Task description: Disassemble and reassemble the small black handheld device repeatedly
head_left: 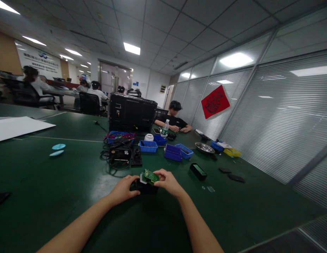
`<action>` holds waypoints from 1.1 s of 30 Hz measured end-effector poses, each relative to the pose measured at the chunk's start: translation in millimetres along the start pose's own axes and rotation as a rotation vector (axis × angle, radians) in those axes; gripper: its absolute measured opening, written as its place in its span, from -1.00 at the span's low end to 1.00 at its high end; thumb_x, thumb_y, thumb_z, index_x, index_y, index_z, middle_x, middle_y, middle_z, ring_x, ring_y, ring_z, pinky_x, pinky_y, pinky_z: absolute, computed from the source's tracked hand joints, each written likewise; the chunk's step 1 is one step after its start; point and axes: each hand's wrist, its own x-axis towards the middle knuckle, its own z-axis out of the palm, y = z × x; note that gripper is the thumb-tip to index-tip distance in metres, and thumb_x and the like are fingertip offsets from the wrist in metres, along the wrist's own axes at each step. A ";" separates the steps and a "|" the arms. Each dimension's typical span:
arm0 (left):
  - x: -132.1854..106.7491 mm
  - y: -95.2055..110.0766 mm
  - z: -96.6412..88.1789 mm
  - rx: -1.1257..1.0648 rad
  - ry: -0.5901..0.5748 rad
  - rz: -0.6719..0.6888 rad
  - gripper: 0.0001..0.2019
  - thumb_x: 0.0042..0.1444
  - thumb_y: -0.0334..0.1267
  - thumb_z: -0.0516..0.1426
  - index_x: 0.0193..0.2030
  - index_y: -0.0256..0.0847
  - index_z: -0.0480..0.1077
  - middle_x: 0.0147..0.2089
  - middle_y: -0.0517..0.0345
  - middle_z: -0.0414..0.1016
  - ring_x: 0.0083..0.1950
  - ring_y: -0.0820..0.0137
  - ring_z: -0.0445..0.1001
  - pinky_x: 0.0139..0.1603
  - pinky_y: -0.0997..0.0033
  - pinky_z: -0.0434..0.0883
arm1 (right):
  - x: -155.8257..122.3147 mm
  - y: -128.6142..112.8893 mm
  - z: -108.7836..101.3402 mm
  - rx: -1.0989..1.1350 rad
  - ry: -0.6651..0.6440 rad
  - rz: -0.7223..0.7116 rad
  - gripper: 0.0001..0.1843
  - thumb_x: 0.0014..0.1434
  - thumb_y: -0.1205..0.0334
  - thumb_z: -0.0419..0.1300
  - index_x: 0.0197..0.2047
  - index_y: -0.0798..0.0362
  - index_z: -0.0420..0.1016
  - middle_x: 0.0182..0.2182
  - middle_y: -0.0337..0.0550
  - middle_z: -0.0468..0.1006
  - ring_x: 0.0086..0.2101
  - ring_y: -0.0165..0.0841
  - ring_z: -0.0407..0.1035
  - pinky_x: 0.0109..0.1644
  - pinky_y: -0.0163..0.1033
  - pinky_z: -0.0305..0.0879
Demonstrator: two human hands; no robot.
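My right hand (166, 181) pinches a green circuit board (151, 175) by its right edge, with the board tilted above a black case (147, 189) on the table. My left hand (125, 189) grips the left side of that case between thumb and fingers. A pale grey-white part (142, 178) stands between the board and the left fingertips; I cannot tell what it is. To the right lies another black case (198, 171) with a green board showing in its top. A small ring (203, 188) and a clear plastic piece (211, 189) are near it.
Ahead stand blue bins (172, 153), a black adapter with tangled cables (120, 154) and a large black panelled box (132, 112). A metal dish (205, 148) and flat black pieces (236, 178) lie to the right. A person (175, 119) sits across the table.
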 end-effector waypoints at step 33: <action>4.1 -16.6 9.6 -0.061 0.168 -0.016 -0.47 -0.11 -0.24 0.13 0.08 -0.19 0.19 -0.02 0.03 0.38 0.01 0.29 0.33 0.08 0.30 0.20 | 0.9 14.5 26.3 -0.579 -0.015 0.065 -0.53 -0.14 0.01 0.25 -0.15 0.05 0.39 -0.24 -0.14 0.44 -0.25 -0.31 0.31 -0.22 -0.31 0.16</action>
